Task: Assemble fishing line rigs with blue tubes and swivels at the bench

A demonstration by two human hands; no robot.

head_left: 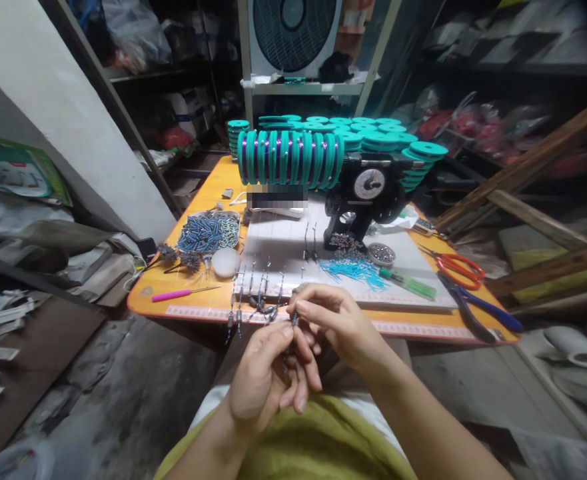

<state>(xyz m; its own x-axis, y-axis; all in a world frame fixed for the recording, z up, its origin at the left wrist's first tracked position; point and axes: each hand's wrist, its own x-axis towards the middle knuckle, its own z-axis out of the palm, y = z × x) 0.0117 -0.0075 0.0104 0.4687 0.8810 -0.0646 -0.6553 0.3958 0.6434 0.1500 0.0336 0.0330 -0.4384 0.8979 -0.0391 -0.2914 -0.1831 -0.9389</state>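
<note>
In front of the table edge, my left hand (266,370) and my right hand (338,320) meet fingertip to fingertip. Between them they pinch a fishing rig (294,319), a thin strand with a small dark-blue ribbed piece on it; most of it is hidden by my fingers. The thumb and index finger of each hand are closed, while the other left fingers curl loosely below. Just left of my hands, several similar rigs with dark weights (258,303) hang over the table's front edge. Two more strands (310,243) lie farther back on the white board (283,250).
A black stand (350,200) carries a row of teal line spools (290,159). Blue tubes fill a tray (203,233) at left, near a pink-handled needle tool (173,294). Turquoise pieces (356,272), a metal bead dish (382,254), orange scissors (460,269) and blue-handled pliers (488,310) lie at right.
</note>
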